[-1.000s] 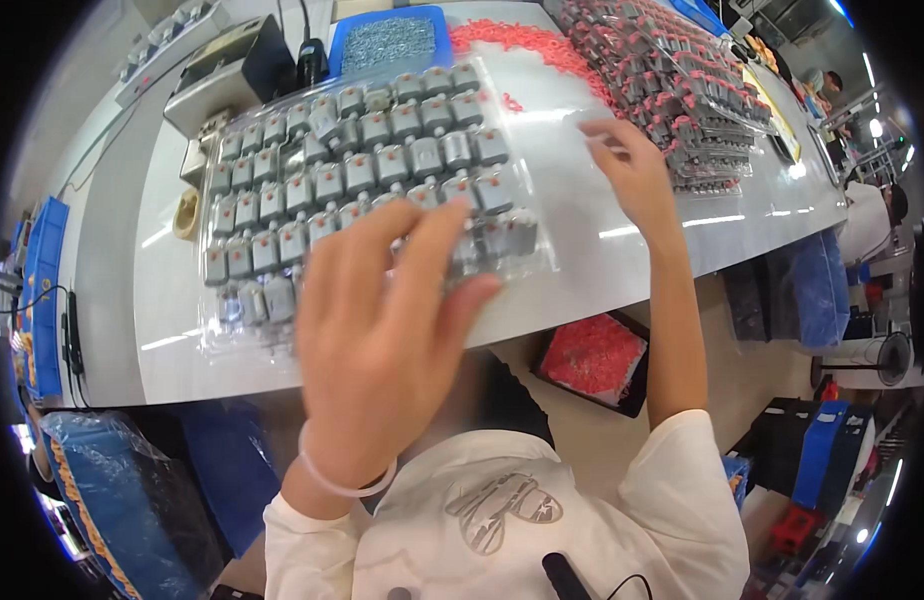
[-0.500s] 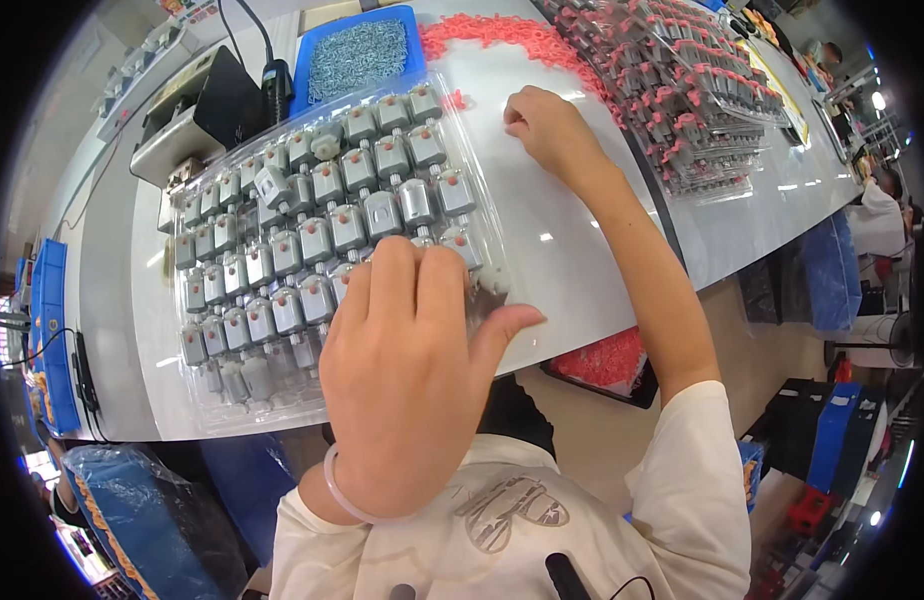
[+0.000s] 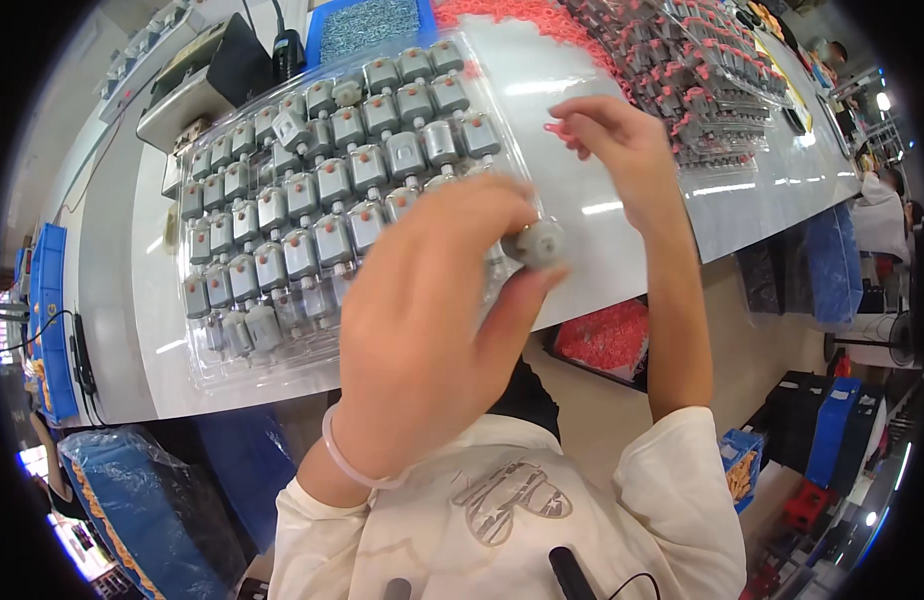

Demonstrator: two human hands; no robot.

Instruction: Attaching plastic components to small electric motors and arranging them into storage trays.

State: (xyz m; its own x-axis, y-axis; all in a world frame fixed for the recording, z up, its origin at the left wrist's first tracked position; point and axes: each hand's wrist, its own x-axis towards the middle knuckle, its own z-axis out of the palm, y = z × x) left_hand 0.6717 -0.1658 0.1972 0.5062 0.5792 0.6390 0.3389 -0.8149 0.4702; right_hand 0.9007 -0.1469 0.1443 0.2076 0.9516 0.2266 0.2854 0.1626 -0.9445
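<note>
My left hand [image 3: 422, 300], slightly blurred, is closed on a small grey motor [image 3: 544, 243], gripped between thumb and fingers with its round end toward the right. It hovers over the right part of a clear plastic tray [image 3: 204, 372]. Rows of similar grey motors [image 3: 302, 195] fill that tray, many with an orange-red dot; a few lie tilted on top. To the right, my right hand [image 3: 627, 150] pinches a small pink plastic piece [image 3: 558, 130] above the white table. The tray's lower right part is hidden behind my left hand.
Loose pink pieces [image 3: 527, 18] lie at the table's far side. A blue tray of small metal parts [image 3: 372, 35] sits beside them. Stacked clear trays of motors with pink pieces [image 3: 697, 90] stand at right. Below the edge is a black bin of pink pieces [image 3: 602, 340].
My left hand has lifted the motor up and right from the tray. My right hand has moved right and closer, and a pink piece now shows in its fingers.
</note>
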